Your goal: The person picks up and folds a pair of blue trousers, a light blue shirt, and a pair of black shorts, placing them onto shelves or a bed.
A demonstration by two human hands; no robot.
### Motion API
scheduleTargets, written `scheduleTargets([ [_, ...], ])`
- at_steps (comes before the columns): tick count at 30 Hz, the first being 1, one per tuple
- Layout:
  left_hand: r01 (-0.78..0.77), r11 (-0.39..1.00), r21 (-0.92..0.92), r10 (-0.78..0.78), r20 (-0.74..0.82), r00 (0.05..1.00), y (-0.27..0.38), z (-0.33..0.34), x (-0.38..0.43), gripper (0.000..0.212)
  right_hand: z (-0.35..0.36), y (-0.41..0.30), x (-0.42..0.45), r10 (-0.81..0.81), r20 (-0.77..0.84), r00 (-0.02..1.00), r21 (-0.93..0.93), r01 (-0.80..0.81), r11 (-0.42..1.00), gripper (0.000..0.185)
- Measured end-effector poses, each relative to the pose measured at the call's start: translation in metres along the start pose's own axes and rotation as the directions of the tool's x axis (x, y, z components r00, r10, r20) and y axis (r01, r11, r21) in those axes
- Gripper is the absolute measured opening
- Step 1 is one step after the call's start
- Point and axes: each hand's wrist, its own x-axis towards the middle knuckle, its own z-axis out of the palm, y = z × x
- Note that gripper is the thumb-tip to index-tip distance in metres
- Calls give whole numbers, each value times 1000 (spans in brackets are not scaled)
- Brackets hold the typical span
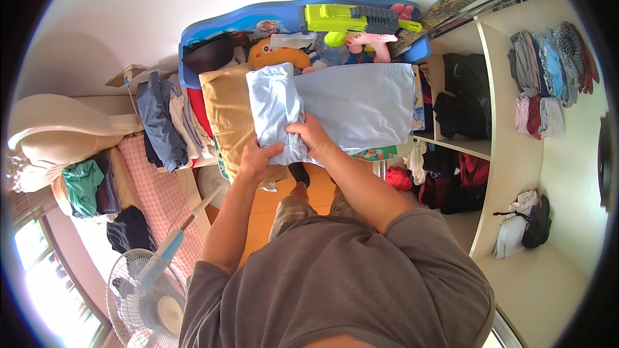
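A light blue cloth garment, probably trousers (355,106), lies flat with its left end folded over into a thick bundle. My left hand (256,157) grips the near left corner of that folded part, thumb on top. On its right edge, my right hand (313,136) pinches the gathered cloth between thumb and fingers. Beneath the bundle and to its left is a tan garment (225,116), laid over the same surface. A green patterned edge (382,153) shows under the light blue cloth. The fingers of both hands are partly hidden by the fabric.
Behind the garment, a blue-backed unit (193,34) holds a lime toy gun (333,19), a pink toy gun (375,43) and an orange plush toy (275,53). Folded clothes (162,121) lie at left, near a standing fan (145,299). Wardrobe shelves (488,106) with clothes stand at right.
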Motion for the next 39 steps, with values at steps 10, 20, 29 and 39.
scheduleTargets([
  [10, -343, 656, 673, 498, -44, 866, -39, 48, -6, 58, 14, -14, -35, -345, -39, 938, -884, 128, 450, 66],
  [20, -106, 816, 568, 168, -58, 984, -47, 60, 15, 57, -89, -36, -24, 48, -70, 996, -318, -68, 946, 47],
  [29, 255, 962, -97, -225, 251, 941, -40, 77, 55, 55, -118, -50, -30, 207, 31, 978, 130, -209, 969, 53],
  [39, -169, 661, 732, 319, -69, 945, -57, 126, 51, 59, -91, -31, -58, -744, 76, 664, -966, 234, 110, 63],
])
